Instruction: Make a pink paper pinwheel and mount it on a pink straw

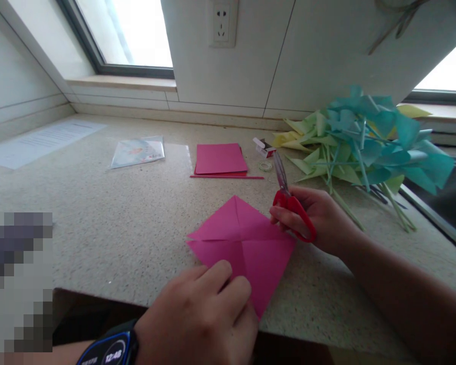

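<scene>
A square of pink paper (264,258) lies turned like a diamond near the counter's front edge. Crossed creases meet at its middle, and a slit runs in from its left corner, leaving two points there. My left hand (209,309), wearing a watch (110,350), has its fingers curled closed on the paper's lower left edge; the fingertips are hidden. In my right hand (319,218) is a pair of scissors (294,205) with red handles, blades pointing up and away from me. That hand is at the paper's right corner.
Behind the paper lie a stack of pink sheets (220,158), a thin pink stick (228,177), a tape roll (265,166) and a small box (264,147). Green and teal paper flowers (387,137) pile up at right. A plastic packet (137,152) and printed sheet (41,142) lie left.
</scene>
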Demonstrator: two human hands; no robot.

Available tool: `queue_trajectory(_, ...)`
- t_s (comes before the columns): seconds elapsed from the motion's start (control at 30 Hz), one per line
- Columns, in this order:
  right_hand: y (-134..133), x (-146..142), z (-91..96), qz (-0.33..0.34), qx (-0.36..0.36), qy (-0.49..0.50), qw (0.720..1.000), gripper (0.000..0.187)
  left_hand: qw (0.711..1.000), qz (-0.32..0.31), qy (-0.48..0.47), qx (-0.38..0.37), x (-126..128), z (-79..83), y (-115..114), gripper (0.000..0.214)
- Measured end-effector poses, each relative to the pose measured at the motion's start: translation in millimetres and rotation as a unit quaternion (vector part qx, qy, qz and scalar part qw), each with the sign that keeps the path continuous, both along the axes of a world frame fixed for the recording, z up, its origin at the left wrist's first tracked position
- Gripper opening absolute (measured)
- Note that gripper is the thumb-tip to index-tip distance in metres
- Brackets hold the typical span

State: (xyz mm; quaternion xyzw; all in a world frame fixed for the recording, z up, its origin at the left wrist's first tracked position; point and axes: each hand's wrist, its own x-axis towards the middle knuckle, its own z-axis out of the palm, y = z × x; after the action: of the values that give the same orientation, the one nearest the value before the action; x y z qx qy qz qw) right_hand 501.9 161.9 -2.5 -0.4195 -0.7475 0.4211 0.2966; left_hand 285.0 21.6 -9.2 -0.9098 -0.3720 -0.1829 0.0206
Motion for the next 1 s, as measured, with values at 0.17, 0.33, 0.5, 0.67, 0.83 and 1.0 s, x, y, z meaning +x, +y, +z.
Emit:
queue_trajectory(0.17,0.0,1.2,-1.6,0.007,-0.004,0.005,1.000,0.026,0.983,0.057,-0.032,-0.171,-8.5,11.2,8.1,0.015)
queue_trajectory(0.33,-7.5,-2.7,-4.2,0.025,-0.066,0.007,0.998,0.023,0.932,0.147,-0.162,-0.289,-12.1,12.2,27.6,0.023)
queue_trajectory(0.5,-20.8,-13.1,-7.8,0.048,-0.127,0.014,0.991,0.027,0.823,0.201,-0.361,-0.390,-11.7,-0.2,44.3,0.027)
queue_trajectory(0.67,-27.1,-19.2,-11.9,0.052,-0.158,0.021,0.986,0.030,0.726,0.227,-0.455,-0.463,-4.8,-0.2,47.3,0.031)
queue_trajectory(0.83,-32.8,-21.2,-9.4,0.013,-0.144,0.016,0.989,0.031,0.687,0.218,-0.490,-0.491,1.6,5.1,48.0,0.028)
queue_trajectory(1.0,-36.4,-23.6,-5.6,-0.020,-0.136,0.015,0.990,0.028,0.682,0.229,-0.511,-0.470,1.3,3.7,49.0,0.025)
